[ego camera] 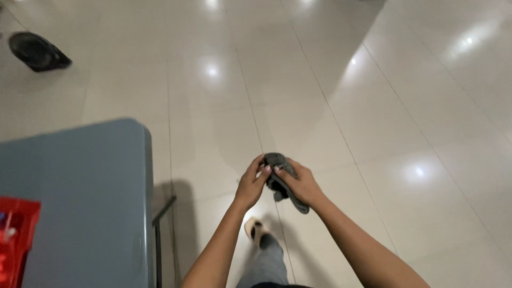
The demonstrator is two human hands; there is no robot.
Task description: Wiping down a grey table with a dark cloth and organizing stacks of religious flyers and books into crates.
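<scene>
A small dark grey cloth (277,160), bunched up, is held in front of me above the tiled floor. My right hand (298,185) is wrapped around it, and a strip of the cloth hangs out below the palm. My left hand (250,184) pinches the cloth's upper end with its fingertips. Both forearms reach up from the bottom of the head view. Beneath them I see my leg in grey trousers and a foot in a light sandal (255,230).
A grey-blue table (80,181) fills the lower left, with a red basket (16,234) at its left edge. A black round object (36,50) lies on the floor at the top left. Glossy beige floor tiles (373,106) spread ahead and to the right.
</scene>
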